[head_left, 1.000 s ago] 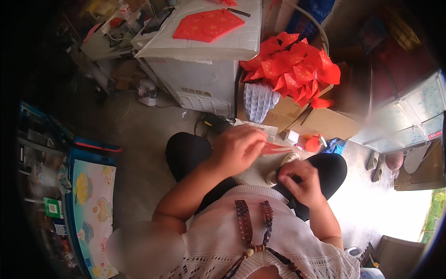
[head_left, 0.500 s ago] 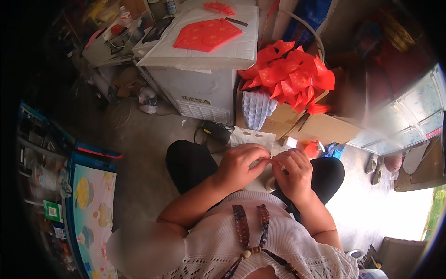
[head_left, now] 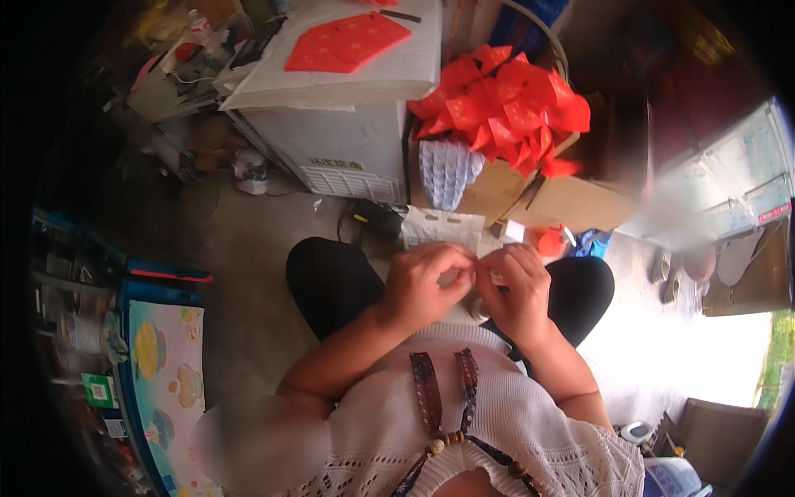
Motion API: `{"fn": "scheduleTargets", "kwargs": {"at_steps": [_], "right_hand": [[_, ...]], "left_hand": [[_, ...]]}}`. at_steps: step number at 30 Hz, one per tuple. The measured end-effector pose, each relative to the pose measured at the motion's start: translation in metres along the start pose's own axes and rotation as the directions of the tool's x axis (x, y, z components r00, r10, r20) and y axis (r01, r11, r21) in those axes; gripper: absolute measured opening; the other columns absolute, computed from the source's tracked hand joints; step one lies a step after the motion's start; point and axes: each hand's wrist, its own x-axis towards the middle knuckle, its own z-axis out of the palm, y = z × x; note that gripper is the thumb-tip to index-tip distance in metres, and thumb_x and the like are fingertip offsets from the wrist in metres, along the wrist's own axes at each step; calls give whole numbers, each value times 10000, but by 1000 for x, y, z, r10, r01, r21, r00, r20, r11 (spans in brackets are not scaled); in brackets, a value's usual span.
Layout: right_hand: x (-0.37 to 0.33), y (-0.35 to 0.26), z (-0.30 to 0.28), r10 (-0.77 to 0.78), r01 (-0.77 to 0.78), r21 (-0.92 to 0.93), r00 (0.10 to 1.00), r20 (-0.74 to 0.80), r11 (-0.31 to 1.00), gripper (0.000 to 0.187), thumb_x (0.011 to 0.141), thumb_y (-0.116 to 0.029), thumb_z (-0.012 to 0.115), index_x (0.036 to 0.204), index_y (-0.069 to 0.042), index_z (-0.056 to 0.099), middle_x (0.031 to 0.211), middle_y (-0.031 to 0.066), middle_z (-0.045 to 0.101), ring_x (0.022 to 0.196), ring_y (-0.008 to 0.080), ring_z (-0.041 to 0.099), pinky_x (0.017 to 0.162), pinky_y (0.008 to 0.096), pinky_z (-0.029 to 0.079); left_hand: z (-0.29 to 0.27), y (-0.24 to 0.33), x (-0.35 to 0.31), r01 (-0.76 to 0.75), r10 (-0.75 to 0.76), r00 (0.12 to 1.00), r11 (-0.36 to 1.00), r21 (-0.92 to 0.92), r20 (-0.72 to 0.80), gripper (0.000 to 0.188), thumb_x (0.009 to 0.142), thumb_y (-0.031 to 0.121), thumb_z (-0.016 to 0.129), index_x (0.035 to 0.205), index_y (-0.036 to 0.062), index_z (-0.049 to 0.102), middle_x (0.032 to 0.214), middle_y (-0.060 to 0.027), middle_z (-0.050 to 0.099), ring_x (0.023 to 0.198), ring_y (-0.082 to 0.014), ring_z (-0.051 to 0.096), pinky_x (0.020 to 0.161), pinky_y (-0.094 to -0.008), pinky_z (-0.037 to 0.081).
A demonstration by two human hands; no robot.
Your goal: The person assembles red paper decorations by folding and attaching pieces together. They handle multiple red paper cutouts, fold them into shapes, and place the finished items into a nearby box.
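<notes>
My left hand (head_left: 426, 284) and my right hand (head_left: 517, 290) meet fingertip to fingertip above my lap. The left thumb and forefinger are pinched together, and so are the right hand's fingers against them. What they hold, if anything, is too small to make out. Beyond the hands, a large bunch of red pieces with yellow stars (head_left: 505, 108) fills a cardboard box (head_left: 493, 192). A flat stack of red star-printed sheets (head_left: 348, 43) lies on the white-covered top (head_left: 397, 70) of a white cabinet.
A grey bumpy cloth (head_left: 447, 174) hangs over the box's side. On the floor ahead are a black bag (head_left: 377, 220), a white paper bag (head_left: 443, 225) and a round red item (head_left: 550, 242). A low table with a patterned cover (head_left: 170, 373) stands at left; shoes (head_left: 665, 277) lie at right.
The whole view has shifted slightly, with the surroundings sitting higher and further left. My hands stay pinched together, and the left wrist has turned a little.
</notes>
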Motion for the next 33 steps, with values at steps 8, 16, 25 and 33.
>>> {"fn": "scheduleTargets", "kwargs": {"at_steps": [8, 16, 25, 33], "right_hand": [[-6, -1, 13, 78, -78, -5, 993, -88, 997, 149, 733, -12, 732, 852, -44, 649, 753, 67, 642, 713, 271, 625, 839, 420, 498], [-8, -5, 13, 129, -130, -3, 989, -74, 992, 127, 763, -1, 710, 862, -50, 649, 799, 59, 678, 734, 251, 659, 987, 477, 466], [-10, -4, 7, 137, -137, 9, 991, -5, 990, 145, 804, 39, 678, 937, -18, 668, 831, 86, 690, 739, 254, 679, 920, 441, 512], [1, -5, -20, 224, -318, 375, 935, 274, 871, 307, 871, 89, 605, 1155, 3, 684, 873, 102, 712, 742, 168, 697, 725, 264, 544]], "left_hand": [[5, -1, 1, -63, 69, 996, 994, 91, -62, 164, 729, -18, 718, 832, 40, 604, 898, -110, 710, 830, -294, 703, 726, -371, 565], [6, -2, 0, -130, 141, 988, 978, 162, -59, 167, 711, -49, 725, 828, 31, 638, 885, -112, 709, 870, -292, 712, 781, -369, 576], [4, -9, 2, -44, 43, 998, 999, -18, -36, 157, 745, -21, 724, 873, 19, 643, 884, -121, 660, 822, -298, 673, 723, -363, 541], [-15, -12, 12, 35, -7, 992, 973, -229, 122, 136, 783, 6, 742, 856, 14, 628, 918, -111, 617, 916, -257, 616, 794, -337, 491]]}}
